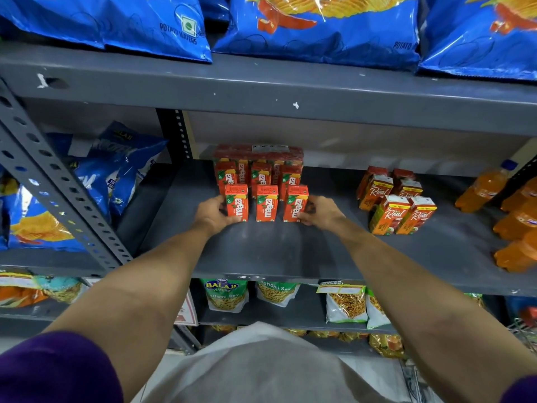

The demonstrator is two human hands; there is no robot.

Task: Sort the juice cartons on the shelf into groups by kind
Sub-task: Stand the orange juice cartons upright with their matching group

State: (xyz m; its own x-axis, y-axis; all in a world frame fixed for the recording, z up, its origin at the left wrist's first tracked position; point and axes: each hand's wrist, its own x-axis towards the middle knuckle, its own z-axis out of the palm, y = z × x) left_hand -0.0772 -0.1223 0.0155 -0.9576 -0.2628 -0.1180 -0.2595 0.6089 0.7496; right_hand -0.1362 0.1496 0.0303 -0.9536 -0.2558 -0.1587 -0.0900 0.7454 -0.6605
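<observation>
Red Maaza juice cartons (266, 203) stand upright in rows at the middle of the grey shelf (279, 251), in front of a wrapped multipack (258, 154). My left hand (213, 212) presses against the left side of the front-left Maaza carton (237, 202). My right hand (321, 212) presses against the right side of the front-right Maaza carton (295, 203). The front row of three sits squeezed between both hands. Orange Real juice cartons (402, 212) stand grouped apart at the right.
Orange drink bottles (511, 225) lie at the shelf's right end. Blue chip bags (316, 24) fill the shelf above and more sit on the left bay (87, 181). A perforated upright post (55, 181) stands at left. Snack packets (226, 295) hang on the shelf below.
</observation>
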